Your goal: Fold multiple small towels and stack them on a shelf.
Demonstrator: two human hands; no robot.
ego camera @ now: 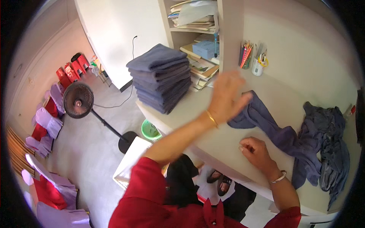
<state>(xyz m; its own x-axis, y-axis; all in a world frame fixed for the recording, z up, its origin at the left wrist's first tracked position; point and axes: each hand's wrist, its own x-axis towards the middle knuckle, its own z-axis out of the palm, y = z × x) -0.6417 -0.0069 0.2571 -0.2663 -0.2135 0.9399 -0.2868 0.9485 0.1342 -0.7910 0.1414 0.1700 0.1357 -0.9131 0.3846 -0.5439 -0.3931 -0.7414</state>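
Observation:
My left hand (228, 95), blurred, is raised over the desk with fingers spread and nothing held, beside the near end of a twisted dark blue cloth (273, 129). Lower on the desk, my right hand (253, 149) has its fingers curled in, thumb close to them; whether anything is inside cannot be seen. The twisted cloth runs rightward to a crumpled heap of dark blue-grey cloths (328, 134) at the desk's right end. A tall stack of folded dark blue cloths (161, 77) stands at the desk's left end.
Papers and a blue box (206, 49) fill the shelf unit behind the stack. Pencils in a holder (245, 55) and a white cup (257, 68) stand by the wall. On the floor to the left are a black fan (78, 100), a green bin (150, 129) and covered chairs (48, 121).

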